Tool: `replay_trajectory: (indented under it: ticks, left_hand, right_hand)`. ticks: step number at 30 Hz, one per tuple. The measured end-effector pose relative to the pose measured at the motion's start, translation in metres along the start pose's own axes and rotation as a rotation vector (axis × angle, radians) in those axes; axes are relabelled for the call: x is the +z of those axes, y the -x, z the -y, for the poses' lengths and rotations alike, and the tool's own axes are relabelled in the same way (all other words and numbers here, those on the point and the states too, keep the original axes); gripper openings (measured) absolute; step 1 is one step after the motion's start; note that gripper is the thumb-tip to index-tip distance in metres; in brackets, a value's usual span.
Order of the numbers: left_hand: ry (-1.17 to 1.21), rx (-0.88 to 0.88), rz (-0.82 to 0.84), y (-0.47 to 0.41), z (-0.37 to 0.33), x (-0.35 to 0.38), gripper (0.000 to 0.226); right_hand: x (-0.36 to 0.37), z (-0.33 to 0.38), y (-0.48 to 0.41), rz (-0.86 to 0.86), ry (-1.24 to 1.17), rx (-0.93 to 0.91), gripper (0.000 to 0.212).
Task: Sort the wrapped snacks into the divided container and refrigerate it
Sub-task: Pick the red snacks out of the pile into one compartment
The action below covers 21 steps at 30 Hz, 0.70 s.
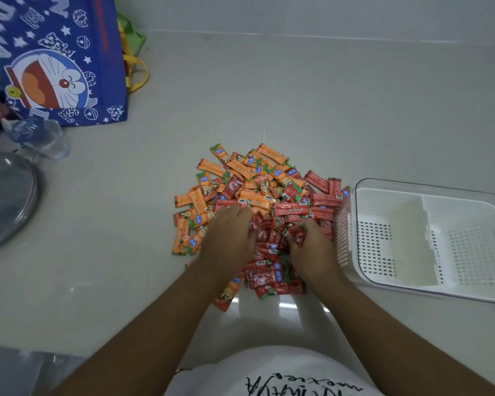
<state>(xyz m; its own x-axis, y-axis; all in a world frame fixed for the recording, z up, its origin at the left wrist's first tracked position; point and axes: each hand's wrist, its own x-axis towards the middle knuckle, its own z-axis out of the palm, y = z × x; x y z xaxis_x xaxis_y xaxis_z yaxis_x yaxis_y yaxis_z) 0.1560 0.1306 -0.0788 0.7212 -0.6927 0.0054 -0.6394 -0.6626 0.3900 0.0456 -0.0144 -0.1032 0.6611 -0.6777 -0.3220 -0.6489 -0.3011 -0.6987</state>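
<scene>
Resting left hand [229, 232] flat and loose on snack pile [257, 190], clutching red snacks [293, 233] in curled right hand [309, 250], fingertips kinda blurry. Can't see all of divided container [344, 241] touching pile's right side, cut off by frame edge.

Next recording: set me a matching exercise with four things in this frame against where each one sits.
Things:
1. blue cartoon tote bag
2. white divided container
3. round metal tray
4. wrapped snacks

Places:
A. heaped in the centre of the view
B. cut off by the left edge, at mid height
C. upper left corner
D. right side, just beside the heap

Pairs: 1-C, 2-D, 3-B, 4-A
</scene>
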Motion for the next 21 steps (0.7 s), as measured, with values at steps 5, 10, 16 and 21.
replay_trajectory:
  ticks: [5,10,16,21]
  left_hand:
    - [0.283,-0.098,-0.033,0.02,0.011,-0.011,0.015]
    - [0.551,-0.296,0.039,0.027,0.016,-0.011,0.015]
    - [0.565,-0.394,0.021,0.01,0.025,-0.009,0.025]
    - [0.3,-0.308,-0.058,-0.018,0.041,-0.014,0.027]
  right_hand:
    - [0.003,0.002,0.001,0.01,0.074,-0.107,0.017]
    - [-0.002,0.017,-0.008,-0.071,0.123,-0.297,0.033]
    - [0.001,0.024,-0.018,0.023,0.239,-0.25,0.077]
    - [0.001,0.021,-0.014,0.001,0.216,-0.261,0.054]
